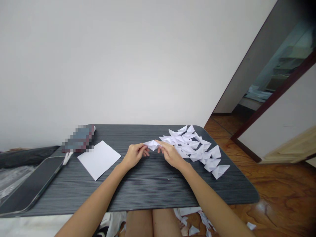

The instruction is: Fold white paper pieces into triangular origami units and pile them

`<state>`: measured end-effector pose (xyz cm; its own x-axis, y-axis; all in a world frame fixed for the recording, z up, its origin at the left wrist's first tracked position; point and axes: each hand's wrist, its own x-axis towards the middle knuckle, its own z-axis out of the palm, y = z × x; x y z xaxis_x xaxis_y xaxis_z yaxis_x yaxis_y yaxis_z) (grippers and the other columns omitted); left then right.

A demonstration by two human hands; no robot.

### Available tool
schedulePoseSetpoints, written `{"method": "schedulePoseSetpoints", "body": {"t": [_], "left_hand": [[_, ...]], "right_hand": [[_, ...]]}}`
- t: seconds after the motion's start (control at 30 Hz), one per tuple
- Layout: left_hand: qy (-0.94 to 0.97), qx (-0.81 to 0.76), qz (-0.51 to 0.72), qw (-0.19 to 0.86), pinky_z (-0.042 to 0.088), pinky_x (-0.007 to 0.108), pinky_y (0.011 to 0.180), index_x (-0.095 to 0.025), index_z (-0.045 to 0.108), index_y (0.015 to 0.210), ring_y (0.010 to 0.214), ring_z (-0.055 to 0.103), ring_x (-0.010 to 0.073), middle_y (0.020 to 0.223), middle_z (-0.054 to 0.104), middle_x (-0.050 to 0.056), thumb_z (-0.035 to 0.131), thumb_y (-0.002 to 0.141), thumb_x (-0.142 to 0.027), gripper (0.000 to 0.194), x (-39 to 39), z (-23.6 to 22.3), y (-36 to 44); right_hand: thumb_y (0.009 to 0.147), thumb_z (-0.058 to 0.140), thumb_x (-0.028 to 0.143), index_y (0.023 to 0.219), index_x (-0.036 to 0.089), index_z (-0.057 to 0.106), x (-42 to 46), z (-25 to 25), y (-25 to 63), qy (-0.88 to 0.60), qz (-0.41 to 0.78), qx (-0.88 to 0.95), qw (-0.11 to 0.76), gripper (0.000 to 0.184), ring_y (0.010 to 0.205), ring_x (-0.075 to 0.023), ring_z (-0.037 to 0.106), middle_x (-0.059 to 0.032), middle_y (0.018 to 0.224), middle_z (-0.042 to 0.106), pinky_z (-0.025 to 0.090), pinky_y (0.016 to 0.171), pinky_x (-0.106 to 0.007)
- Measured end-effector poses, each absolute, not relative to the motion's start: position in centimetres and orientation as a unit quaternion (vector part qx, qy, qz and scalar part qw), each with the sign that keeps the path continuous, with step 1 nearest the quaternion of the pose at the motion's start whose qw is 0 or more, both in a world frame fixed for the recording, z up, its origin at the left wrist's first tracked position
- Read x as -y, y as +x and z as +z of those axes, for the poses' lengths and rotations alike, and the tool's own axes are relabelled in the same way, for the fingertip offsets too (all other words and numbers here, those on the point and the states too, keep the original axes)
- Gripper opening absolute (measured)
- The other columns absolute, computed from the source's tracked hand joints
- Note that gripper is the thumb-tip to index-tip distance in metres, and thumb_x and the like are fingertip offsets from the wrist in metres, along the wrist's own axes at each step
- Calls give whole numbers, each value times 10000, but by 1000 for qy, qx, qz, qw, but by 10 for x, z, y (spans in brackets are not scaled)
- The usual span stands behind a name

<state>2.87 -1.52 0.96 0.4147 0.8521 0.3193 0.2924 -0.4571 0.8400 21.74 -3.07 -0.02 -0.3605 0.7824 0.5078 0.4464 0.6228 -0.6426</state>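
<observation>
A small folded white paper boat (pixel 153 145) is held over the middle of the dark table, its two pointed ends pinched. My left hand (pixel 134 154) grips the left end between thumb and fingers. At the other end, my right hand (pixel 170 154) pinches the paper in the same manner. Just beyond and to the right of my right hand lies a pile of folded paper boats (pixel 190 144), spread along the right side. A square white sheet (pixel 99 160) lies flat, left of my left hand.
The dark striped table (pixel 148 187) stands against a white wall (pixel 135 65). At the back left lies a partly blurred-out object (pixel 80 138). A dark flat panel (pixel 32 184) sits at the left edge. Paper scraps (pixel 194 230) litter the wooden floor (pixel 278 191).
</observation>
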Motion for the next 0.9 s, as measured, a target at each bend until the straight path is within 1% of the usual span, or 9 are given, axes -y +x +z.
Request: {"method": "schedulePoseSetpoints", "body": {"t": [0.17,0.27,0.37,0.43,0.5,0.6,0.7,0.8,0.9], "left_hand": [[786,-392,346,329,417,196,497,-131,598,699,439,519,93,501,592,6,390,815,-280,281,14,6,31],[819,-401,313,266,386,197,509,-149,602,634,460,501,97,504,574,-4,405,797,-244,273,11,3,34],[838,-406,292,218,399,216,565,-162,639,732,573,542,126,643,623,23,425,776,-214,225,8,4,33],[840,-419,287,191,417,232,619,-162,646,814,656,564,147,733,639,46,429,772,-215,227,5,10,26],[834,-439,289,168,428,254,682,-153,646,835,737,576,167,812,643,69,420,778,-236,247,1,19,12],[814,-493,273,139,419,299,787,-144,629,923,862,569,200,926,632,97,402,791,-318,316,-1,35,-21],[813,-550,150,119,333,423,909,-168,495,1166,1121,420,299,1235,450,149,463,724,-463,532,3,40,-56],[754,-644,-32,126,238,649,826,-292,227,1315,1239,90,439,1403,103,164,519,587,-623,850,14,34,-80],[755,-638,-84,129,177,675,831,-308,122,1331,1250,-9,417,1413,2,149,428,649,-640,818,28,23,-88]], "right_hand": [[798,361,126,1157,196,484,27,1,221,-416,148,775,453,386,931,-177,524,-79,1067,561,392,862,-358],[721,383,60,1047,182,563,21,0,230,-450,86,763,456,392,983,-201,495,-78,1041,571,383,881,-381],[651,370,10,1048,155,562,20,1,237,-483,29,738,471,464,974,-217,479,-95,1023,562,386,868,-396],[662,354,3,1053,158,560,24,4,236,-472,17,746,469,469,1001,-210,466,-96,1039,550,373,881,-389],[721,355,35,1073,194,551,31,7,228,-433,26,794,425,433,1055,-195,444,-81,1101,528,342,909,-385],[798,424,189,1103,264,525,42,7,212,-385,22,872,302,330,1167,-219,352,-55,1240,447,231,952,-454],[821,432,279,1046,254,556,48,5,202,-381,18,895,231,258,1176,-233,341,-68,1216,472,166,941,-490],[849,382,254,935,213,590,47,3,204,-411,18,885,220,229,1066,-189,446,-68,1066,561,155,934,-457],[855,358,218,800,182,589,44,3,211,-453,0,862,229,240,925,-161,508,-50,915,600,151,918,-441]]}}
